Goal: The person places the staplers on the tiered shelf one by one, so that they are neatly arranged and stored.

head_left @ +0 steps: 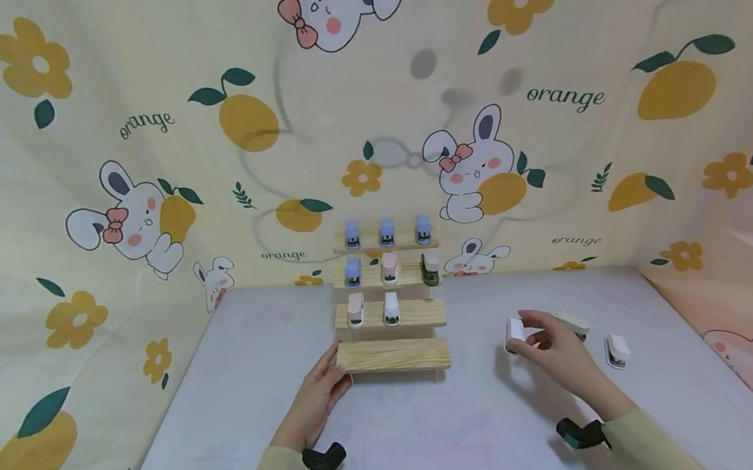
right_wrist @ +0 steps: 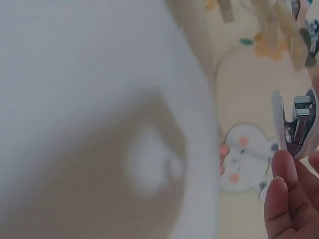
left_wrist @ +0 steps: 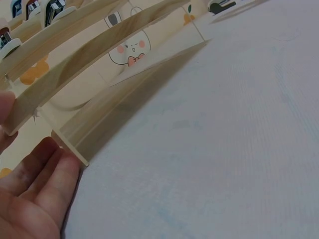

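Note:
A tiered wooden display rack stands in the middle of the table. My left hand grips the left end of its lowest step; in the left wrist view, the thumb lies at the wooden board and the fingers touch the side leg. Off to the right of the rack, my right hand pinches a white mini stapler above the table. Its metal mechanism shows in the right wrist view, partly cut off by the frame edge.
Several mini staplers stand on the upper steps, among them a blue one, a pink one and a dark green one. Right of my right hand lies a white stapler; another pale stapler is partly hidden behind the hand.

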Motion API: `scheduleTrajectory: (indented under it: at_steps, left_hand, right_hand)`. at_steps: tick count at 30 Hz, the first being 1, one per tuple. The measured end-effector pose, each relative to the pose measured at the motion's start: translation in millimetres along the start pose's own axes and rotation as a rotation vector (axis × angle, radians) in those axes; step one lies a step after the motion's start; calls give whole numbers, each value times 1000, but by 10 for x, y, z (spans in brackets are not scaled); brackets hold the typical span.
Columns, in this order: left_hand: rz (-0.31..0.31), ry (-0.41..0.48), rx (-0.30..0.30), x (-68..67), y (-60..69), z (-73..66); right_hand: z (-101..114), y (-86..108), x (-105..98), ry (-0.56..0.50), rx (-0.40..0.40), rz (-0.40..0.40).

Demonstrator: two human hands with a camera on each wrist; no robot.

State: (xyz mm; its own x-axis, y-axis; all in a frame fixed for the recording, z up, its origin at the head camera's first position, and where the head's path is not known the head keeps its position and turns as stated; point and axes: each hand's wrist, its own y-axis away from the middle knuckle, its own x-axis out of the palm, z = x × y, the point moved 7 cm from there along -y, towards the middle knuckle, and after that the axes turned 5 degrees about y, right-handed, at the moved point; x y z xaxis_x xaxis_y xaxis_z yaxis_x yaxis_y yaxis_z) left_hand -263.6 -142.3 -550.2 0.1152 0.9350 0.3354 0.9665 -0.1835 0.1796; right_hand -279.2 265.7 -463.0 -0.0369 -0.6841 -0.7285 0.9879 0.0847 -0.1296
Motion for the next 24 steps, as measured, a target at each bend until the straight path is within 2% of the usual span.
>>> scheduleTrajectory:
  at_steps: [6,14,24]
  left_hand:
    - [3,1,0,13,17,-19]
    - [-4,9,-11,14,7,-10]
    - [6,4,3,14,2,-24]
  right_hand:
    - [277,-148,147,-76,-4,17]
    - [604,-292,319,-136,-54,16]
    - [949,-478,481,-166,-129,30]
